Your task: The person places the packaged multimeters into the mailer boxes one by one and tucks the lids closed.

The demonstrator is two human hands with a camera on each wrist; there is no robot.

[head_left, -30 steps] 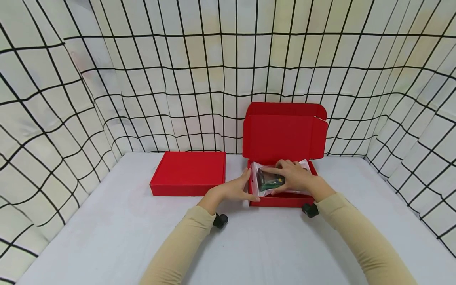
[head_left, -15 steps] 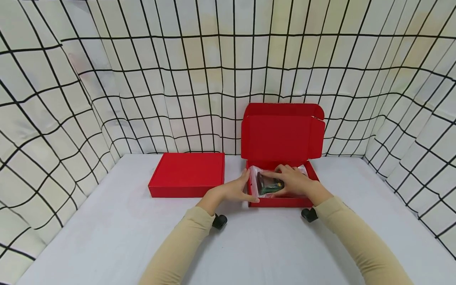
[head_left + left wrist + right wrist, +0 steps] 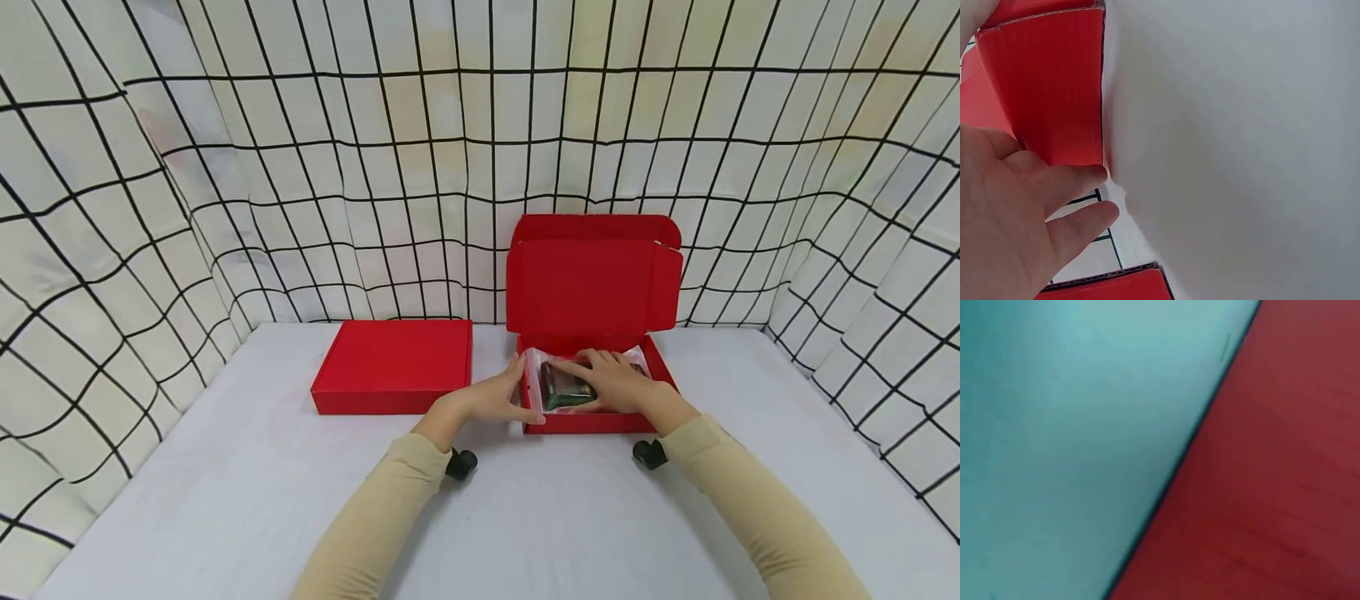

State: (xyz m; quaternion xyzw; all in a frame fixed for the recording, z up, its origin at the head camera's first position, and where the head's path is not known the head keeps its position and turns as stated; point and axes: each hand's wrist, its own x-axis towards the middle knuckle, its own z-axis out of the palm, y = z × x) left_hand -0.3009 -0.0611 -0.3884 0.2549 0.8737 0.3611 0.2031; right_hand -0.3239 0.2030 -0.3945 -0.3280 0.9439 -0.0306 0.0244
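A red cardboard box [image 3: 585, 425] stands on the table with its lid [image 3: 592, 287] raised. Inside it lies a clear plastic bag [image 3: 534, 379] holding a dark green item [image 3: 562, 388] whose kind I cannot tell. My right hand [image 3: 618, 385] rests on the bag, fingers stretched over it, and covers its right part. At the box's left front corner, my left hand [image 3: 491, 398] touches the left wall [image 3: 1054, 87] with extended fingers, its thumb by the front. The right wrist view shows a red box wall [image 3: 1260, 475] but no hand.
A second red box [image 3: 401, 358], lid down, lies to the left of the open one. Both stand on a white-covered table [image 3: 247, 492]. White cloth with a black grid [image 3: 420, 167] encloses the back and sides.
The right hand's fingers lie flatter and a little lower over the bag than a second ago. The left hand stays at the box corner. The whole view has shifted slightly.
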